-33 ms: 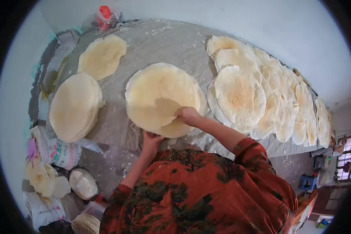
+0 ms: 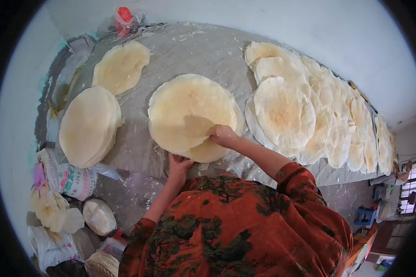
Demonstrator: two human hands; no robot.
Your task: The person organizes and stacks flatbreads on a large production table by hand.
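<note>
A stack of thin, round, pale flatbreads (image 2: pixel 189 99) lies on the grey cloth in front of me. My right hand (image 2: pixel 223 136) is closed at its near right side, fingers pinching the edge of the top flatbread. A crescent of the flatbread beneath (image 2: pixel 210 151) shows below that edge. At the stack's near rim is my left hand (image 2: pixel 179 167), fingers apart and touching the rim; its fingertips are partly hidden. Left of this stack stands a thicker pile of flatbreads (image 2: pixel 88 127), with a single-looking wavy-edged flatbread (image 2: pixel 121 68) behind it.
Many overlapping flatbreads (image 2: pixel 284 113) cover the right side of the cloth-covered surface (image 2: pixel 194 51). Crumbs are scattered over the cloth. A red plastic bag (image 2: pixel 124 22) sits at the back by the wall. White sacks (image 2: pixel 76 182) and bagged flatbreads (image 2: pixel 99 217) lie low at left; a blue stool (image 2: pixel 365 215) stands far right.
</note>
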